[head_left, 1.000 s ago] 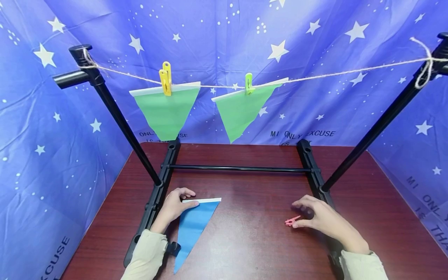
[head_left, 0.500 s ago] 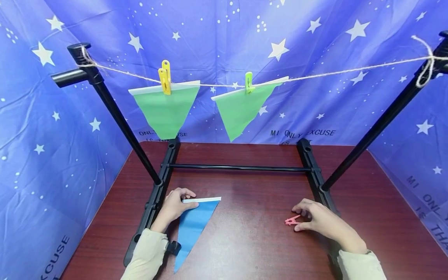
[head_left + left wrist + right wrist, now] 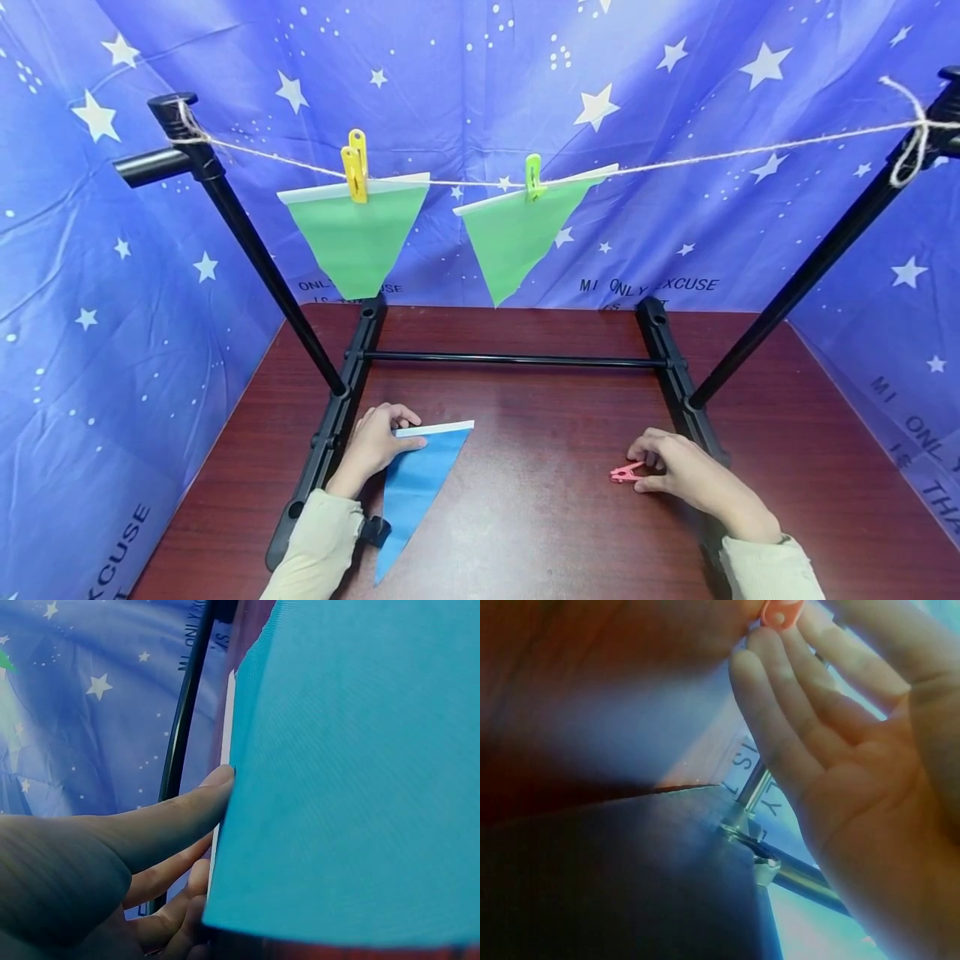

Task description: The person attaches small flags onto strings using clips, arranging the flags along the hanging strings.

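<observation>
Flat on the table lies a blue triangular pennant (image 3: 423,475) with a white top edge. My left hand (image 3: 375,442) pinches that edge at its left end, thumb on top and fingers behind. In the left wrist view, the blue fabric (image 3: 352,772) fills the right side, against the thumb. My right hand (image 3: 697,479) holds thumb and fingers around the handle ends of a small pink clothespin (image 3: 624,473), low over the table. Only one end of the clothespin (image 3: 782,613) shows in the right wrist view, at the fingertips.
A string (image 3: 750,152) runs between two black posts. On it hang two green pennants, the left (image 3: 360,237) under a yellow clothespin (image 3: 355,171), the right (image 3: 517,237) under a green one (image 3: 533,177). A black crossbar (image 3: 510,360) joins the stand's feet. Starry blue cloth surrounds the table.
The right hand's fingers have come down closer around the pink clothespin, and its thumb has shifted slightly right. The left hand and blue pennant stay nearly still.
</observation>
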Tool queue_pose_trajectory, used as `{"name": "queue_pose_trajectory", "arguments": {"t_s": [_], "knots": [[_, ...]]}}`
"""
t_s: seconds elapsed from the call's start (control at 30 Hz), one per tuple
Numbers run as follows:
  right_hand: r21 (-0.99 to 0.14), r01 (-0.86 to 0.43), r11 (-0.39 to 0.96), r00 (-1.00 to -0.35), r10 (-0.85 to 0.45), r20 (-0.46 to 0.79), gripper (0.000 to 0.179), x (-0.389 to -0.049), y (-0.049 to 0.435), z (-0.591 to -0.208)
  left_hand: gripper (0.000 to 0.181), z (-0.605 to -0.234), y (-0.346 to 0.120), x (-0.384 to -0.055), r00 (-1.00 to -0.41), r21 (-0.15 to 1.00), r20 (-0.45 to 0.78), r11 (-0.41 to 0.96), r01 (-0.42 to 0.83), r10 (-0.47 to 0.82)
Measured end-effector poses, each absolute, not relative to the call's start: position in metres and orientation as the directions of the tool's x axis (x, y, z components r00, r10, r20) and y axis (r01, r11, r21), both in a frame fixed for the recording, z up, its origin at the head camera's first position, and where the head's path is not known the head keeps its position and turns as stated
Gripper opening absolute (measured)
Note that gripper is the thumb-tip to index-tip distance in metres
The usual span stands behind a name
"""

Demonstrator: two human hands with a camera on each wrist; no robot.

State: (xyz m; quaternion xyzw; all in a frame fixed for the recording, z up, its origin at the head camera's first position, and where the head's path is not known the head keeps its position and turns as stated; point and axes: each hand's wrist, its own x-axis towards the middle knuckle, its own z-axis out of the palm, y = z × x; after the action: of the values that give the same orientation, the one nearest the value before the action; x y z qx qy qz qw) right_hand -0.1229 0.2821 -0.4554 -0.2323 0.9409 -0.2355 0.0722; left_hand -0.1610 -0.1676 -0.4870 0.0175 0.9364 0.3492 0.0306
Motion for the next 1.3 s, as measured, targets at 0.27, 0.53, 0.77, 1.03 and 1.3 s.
{"name": "queue_pose_trajectory", "arguments": {"t_s": [0.27,0.53,0.77,1.03,1.3], "knots": [[-0.476,-0.409,0.779,-0.881,-0.472,-0.015,0.021,-0.1226,0.2824,-0.4551,0.022,-0.4866,-0.1672,-0.1619,-0.998,0.646,-0.055,0.763,-0.006,0.039],[-0.476,-0.403,0.781,-0.885,-0.466,-0.015,0.018,-0.1224,0.2818,-0.4542,0.018,-0.4880,-0.1667,-0.1630,-0.998,0.648,-0.056,0.761,-0.011,0.033],[-0.495,-0.380,0.781,-0.891,-0.452,-0.030,0.017,-0.1239,0.2811,-0.4520,0.014,-0.4876,-0.1672,-0.1625,-0.999,0.666,-0.045,0.746,-0.010,0.027],[-0.561,-0.338,0.756,-0.895,-0.443,-0.058,0.016,-0.1254,0.2791,-0.4486,0.009,-0.4835,-0.1690,-0.1622,-0.997,0.706,-0.067,0.707,-0.024,0.034],[-0.520,-0.386,0.762,-0.897,-0.441,0.021,0.014,-0.1265,0.2751,-0.4483,0.008,-0.4822,-0.1717,-0.1640,-0.996,0.727,-0.067,0.687,-0.012,0.053]]}}
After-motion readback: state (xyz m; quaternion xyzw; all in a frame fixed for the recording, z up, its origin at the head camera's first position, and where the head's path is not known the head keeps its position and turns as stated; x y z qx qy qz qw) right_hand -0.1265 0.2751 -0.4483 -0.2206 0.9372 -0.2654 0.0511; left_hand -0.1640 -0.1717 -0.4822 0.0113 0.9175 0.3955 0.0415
